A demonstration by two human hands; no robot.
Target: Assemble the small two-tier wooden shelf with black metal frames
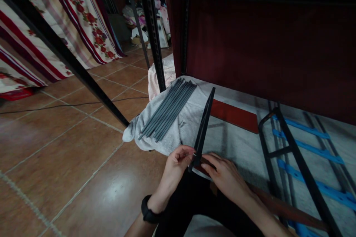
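Note:
A long, narrow black bar (204,124) stands tilted in front of me, its far end raised. My left hand (178,163) is closed at the near end of the bar, thumb and fingertips pinched there next to a small shiny spot too small to name. From the other side, my right hand (224,172) grips the same end with bent fingers. Just beyond, several grey rods (168,111) lie side by side on a light grey cloth (183,139). To the right of the bar is a flat reddish-brown board (236,116).
At the right, a black metal frame (289,150) leans near blue slatted strips (314,146). A slanted black post (75,68) comes down at the left. Behind stands a dark red panel (264,52). A thin cable (69,106) crosses the tiled floor (91,185) near a floral curtain (80,18).

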